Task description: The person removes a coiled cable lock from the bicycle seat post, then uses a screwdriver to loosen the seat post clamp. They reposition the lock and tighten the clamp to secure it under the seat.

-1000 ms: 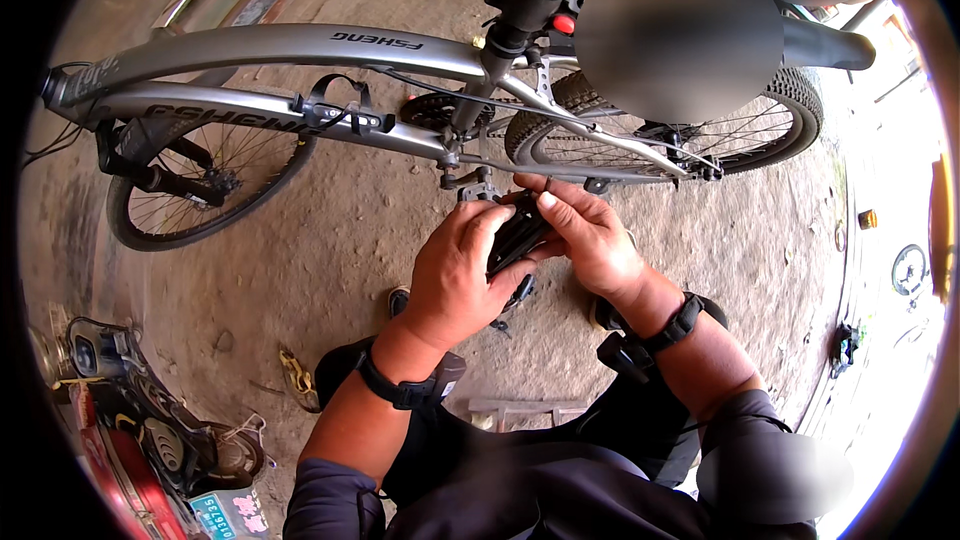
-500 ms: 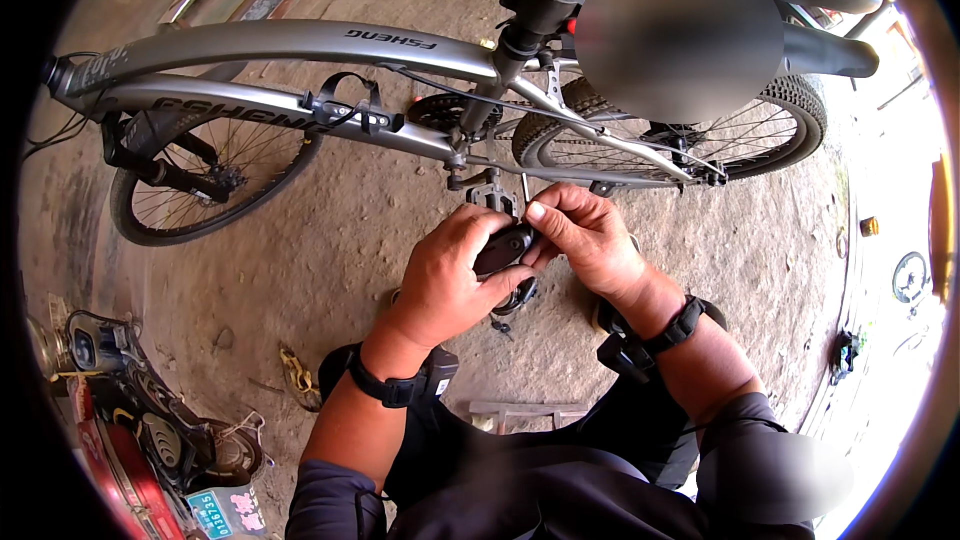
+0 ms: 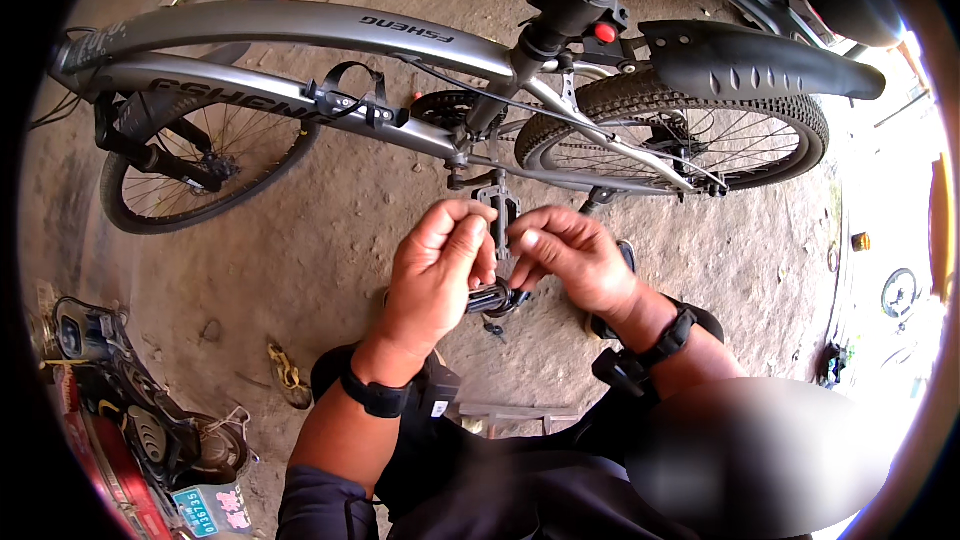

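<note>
My left hand (image 3: 437, 265) is closed, thumb pressed against the curled forefinger; whatever it may hold is hidden. My right hand (image 3: 580, 258) faces it with thumb and fingertips drawn together, its grip too blurred to make out. A small gap separates the fingertips of both hands. Behind that gap shows a bicycle pedal (image 3: 499, 204). Just under the left fingers is a dark object with pale ridges (image 3: 490, 297); I cannot tell if the hand touches it. A grey bicycle (image 3: 270, 30) stands upright across the view beyond my hands.
A rear wheel (image 3: 790, 145) and black mudguard (image 3: 750, 60) stand at the right, the front wheel (image 3: 150, 210) at the left. Lower left is a heap with a red case (image 3: 110, 470) and dark parts. A yellowish item (image 3: 287, 375) lies on the dirt floor (image 3: 330, 240).
The dark rounded object in my left hand no longer shows plainly between the hands. Both hands have parted slightly, and the left has turned so its thumb lies uppermost. The view has shifted a little.
</note>
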Tool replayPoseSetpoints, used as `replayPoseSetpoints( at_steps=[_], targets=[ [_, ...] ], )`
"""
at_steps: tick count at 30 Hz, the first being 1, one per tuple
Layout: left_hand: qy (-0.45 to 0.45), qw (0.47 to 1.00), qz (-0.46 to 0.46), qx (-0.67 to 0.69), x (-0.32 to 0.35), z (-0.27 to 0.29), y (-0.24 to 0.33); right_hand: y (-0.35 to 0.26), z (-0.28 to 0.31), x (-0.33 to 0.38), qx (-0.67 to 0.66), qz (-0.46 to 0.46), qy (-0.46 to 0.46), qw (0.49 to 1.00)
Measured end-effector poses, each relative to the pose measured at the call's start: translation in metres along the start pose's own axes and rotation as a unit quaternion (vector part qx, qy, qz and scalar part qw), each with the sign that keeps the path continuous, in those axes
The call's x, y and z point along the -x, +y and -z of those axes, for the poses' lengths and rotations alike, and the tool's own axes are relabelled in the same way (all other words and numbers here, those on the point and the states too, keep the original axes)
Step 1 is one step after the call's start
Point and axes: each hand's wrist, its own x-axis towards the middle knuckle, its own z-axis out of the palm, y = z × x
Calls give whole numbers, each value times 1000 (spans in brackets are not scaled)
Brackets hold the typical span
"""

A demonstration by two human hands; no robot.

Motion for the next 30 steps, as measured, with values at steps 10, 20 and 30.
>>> replayPoseSetpoints(
  at_steps=[10,20,30],
  targets=[
    [170,979,-20,108,2,34,23,-38,8,-2,163,135,140,967],
    [152,987,-27,50,17,44,39,-111,-9,-67,229,366,295,853],
    [153,988,-5,23,25,56,37,-113,-1,-83,7,361,194,912]
  ],
)
